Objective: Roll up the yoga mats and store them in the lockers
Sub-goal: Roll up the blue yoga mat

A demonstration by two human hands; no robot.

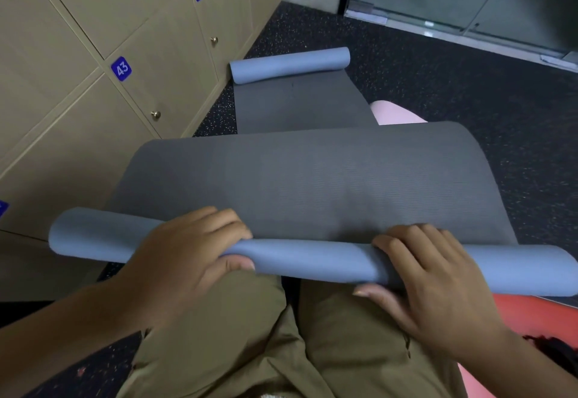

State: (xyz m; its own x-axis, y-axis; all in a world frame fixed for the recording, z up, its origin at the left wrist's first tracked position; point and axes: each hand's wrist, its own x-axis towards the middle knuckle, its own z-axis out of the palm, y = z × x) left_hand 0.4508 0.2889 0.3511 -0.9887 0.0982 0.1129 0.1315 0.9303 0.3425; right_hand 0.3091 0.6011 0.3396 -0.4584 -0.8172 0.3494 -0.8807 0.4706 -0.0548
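Lockers (103, 62) on left, closed. Mat (312, 184) on floor, far end curled; near roll (312, 260) lies left-right over knees. Left hand (187, 256) and right hand (431, 281) both grip roll.

Head-worn view — looking steeply down, close.

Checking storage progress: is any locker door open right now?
No: the lockers all show closed doors, while both hands grip the mat roll.
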